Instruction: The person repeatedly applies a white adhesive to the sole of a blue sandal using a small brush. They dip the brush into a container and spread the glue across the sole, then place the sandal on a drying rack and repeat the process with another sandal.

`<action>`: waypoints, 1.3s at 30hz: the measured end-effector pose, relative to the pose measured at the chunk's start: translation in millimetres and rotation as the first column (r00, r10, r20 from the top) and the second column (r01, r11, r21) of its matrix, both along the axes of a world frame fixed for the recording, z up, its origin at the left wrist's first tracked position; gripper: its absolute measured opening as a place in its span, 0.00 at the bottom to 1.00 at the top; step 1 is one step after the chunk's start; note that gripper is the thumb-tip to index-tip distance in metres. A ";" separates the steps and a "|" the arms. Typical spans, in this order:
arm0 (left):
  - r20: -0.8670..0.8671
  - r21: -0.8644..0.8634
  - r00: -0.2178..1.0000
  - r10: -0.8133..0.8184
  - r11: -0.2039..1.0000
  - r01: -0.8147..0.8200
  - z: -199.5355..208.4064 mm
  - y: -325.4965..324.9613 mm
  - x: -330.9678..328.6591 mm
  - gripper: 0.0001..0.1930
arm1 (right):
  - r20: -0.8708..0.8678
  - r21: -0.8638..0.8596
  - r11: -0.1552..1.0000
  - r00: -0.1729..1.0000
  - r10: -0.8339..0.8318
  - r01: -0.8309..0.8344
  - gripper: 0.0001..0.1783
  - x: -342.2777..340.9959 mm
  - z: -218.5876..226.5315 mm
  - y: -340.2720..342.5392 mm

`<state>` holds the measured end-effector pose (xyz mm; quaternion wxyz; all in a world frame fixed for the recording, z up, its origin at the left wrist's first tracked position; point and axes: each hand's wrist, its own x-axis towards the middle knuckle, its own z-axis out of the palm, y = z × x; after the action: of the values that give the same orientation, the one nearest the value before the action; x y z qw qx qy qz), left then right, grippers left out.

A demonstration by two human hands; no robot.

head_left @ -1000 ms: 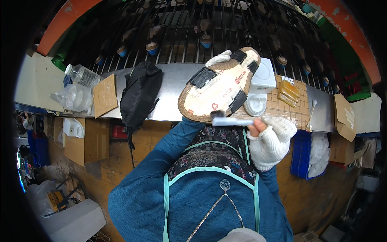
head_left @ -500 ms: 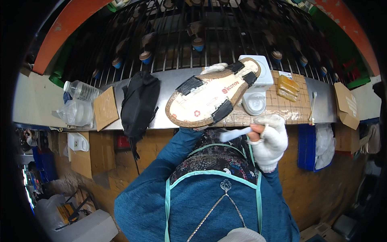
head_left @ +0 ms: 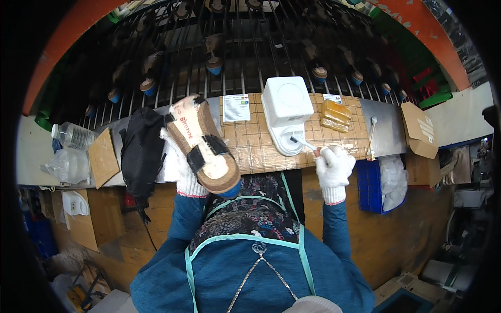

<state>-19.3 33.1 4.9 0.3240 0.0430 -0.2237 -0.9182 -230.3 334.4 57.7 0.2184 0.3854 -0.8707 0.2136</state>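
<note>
My left hand (head_left: 181,169), in a white knitted glove, grips an unfinished sandal (head_left: 195,133) from behind. Its cream underside faces up, with red print, brown edges and black strap ends folded over it; a bit of blue shows beneath one end. The gloved right hand (head_left: 334,166) pinches a small brush (head_left: 307,143) with a pale handle between bare fingertips. The brush's dark tip is in the round cup at the foot of a white plastic dispenser (head_left: 287,104). How far the tip reaches into the cup, I cannot tell.
Tape-covered cardboard (head_left: 245,148) lies under the dispenser. Yellowish blocks (head_left: 335,116) and a thin stick (head_left: 372,138) sit to its right. At left are a black bag (head_left: 142,151), a cardboard piece (head_left: 104,158) and a clear bottle (head_left: 73,135). Behind, a dark rack (head_left: 240,47) carries several sandals.
The sandal has moved left and turned, its other end now toward me. My right hand has brought the brush from in front of my apron up to the dispenser's cup.
</note>
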 end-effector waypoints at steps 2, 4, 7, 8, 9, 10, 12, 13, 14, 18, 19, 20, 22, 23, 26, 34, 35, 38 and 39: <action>0.132 0.148 0.989 0.067 0.985 -0.087 -22.6 5.7 2.7 0.41 | -0.068 0.057 0.998 0.997 0.032 -0.028 0.08 -3.3 2.5 -3.0; 0.020 0.189 0.999 -0.030 0.982 0.026 -34.3 11.0 6.7 0.45 | -0.088 0.087 0.995 0.994 0.062 -0.055 0.07 -5.7 5.8 -4.6; -0.173 0.207 0.972 -0.160 0.959 0.195 -36.3 15.2 8.5 0.47 | -0.090 0.141 0.984 0.988 0.122 -0.109 0.08 -10.1 7.8 -3.5; -0.174 0.242 0.972 -0.155 0.950 0.195 -34.4 14.5 6.3 0.47 | -0.059 0.127 0.985 0.990 0.127 -0.119 0.07 -11.5 7.0 -2.4; -0.206 0.249 0.958 -0.201 0.936 0.250 -31.6 16.9 6.4 0.44 | -0.005 0.123 0.984 0.991 0.132 -0.130 0.07 -13.7 5.8 -1.1; -0.088 0.212 0.977 -0.196 0.954 0.211 -27.2 16.4 5.9 0.42 | 0.074 0.124 0.983 0.989 0.124 -0.133 0.07 -15.8 4.2 0.9; -0.077 0.288 0.994 -0.074 0.953 0.093 -18.0 18.1 -0.7 0.39 | 0.173 0.060 0.993 0.980 0.094 -0.106 0.07 -18.2 0.0 6.2; 0.019 0.315 1.000 -0.023 0.949 0.015 -10.9 18.9 -1.2 0.41 | 0.254 0.039 0.996 0.965 0.067 -0.079 0.08 -19.5 -2.0 9.2; -0.029 0.270 0.999 -0.036 0.962 0.043 -3.1 17.3 -2.7 0.42 | 0.417 0.003 0.994 0.904 0.099 -0.110 0.11 -22.1 -3.3 12.2; 0.091 0.065 0.981 -0.172 0.984 0.167 30.0 26.8 -2.7 0.45 | 0.888 -0.268 0.958 0.412 0.204 0.104 0.14 -16.1 -6.1 15.1; 0.098 0.052 0.976 -0.195 0.980 0.190 36.6 29.2 -8.1 0.45 | 0.892 -0.273 0.957 0.400 0.212 0.102 0.13 -12.8 -4.3 11.8; 0.274 0.096 0.962 -0.007 0.995 -0.020 41.2 35.2 -16.4 0.44 | 0.895 -0.278 0.956 0.387 0.221 0.098 0.12 -9.8 0.0 8.3; 0.451 -0.142 0.888 0.096 0.989 -0.035 51.4 38.7 -32.9 0.42 | 0.858 -0.328 0.936 0.457 0.236 0.132 0.08 0.0 12.1 -4.5; 0.513 -0.219 0.846 0.144 0.975 -0.033 55.0 44.8 -41.0 0.41 | 0.666 -0.423 0.906 0.684 0.297 0.018 0.08 5.7 20.0 -12.8; 0.462 -0.231 0.887 0.003 0.966 0.117 68.1 49.6 -52.0 0.41 | 0.185 -0.439 0.888 0.953 0.242 -0.140 0.10 25.1 50.0 -29.9; 0.475 -0.566 0.873 0.110 0.798 0.208 62.5 62.0 -26.5 0.39 | 0.283 -0.492 0.839 0.868 0.408 -0.234 0.11 57.2 71.7 -63.4; 0.499 -0.605 0.845 0.192 0.775 0.181 60.0 61.7 -24.0 0.38 | 0.295 -0.472 0.851 0.868 0.399 -0.231 0.11 58.1 69.5 -66.8; 0.532 -0.676 0.786 0.315 0.717 0.170 59.8 58.2 -19.0 0.39 | 0.300 -0.472 0.853 0.869 0.394 -0.223 0.10 59.5 65.8 -75.0; 0.531 -0.672 0.799 0.283 0.714 0.194 62.7 56.7 -17.3 0.40 | 0.280 -0.450 0.864 0.883 0.377 -0.226 0.10 58.6 66.1 -77.5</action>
<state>-36.5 89.7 67.6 0.2507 0.2112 -0.6423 -0.6928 -171.7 256.9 123.8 0.0941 0.4197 -0.7598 0.4875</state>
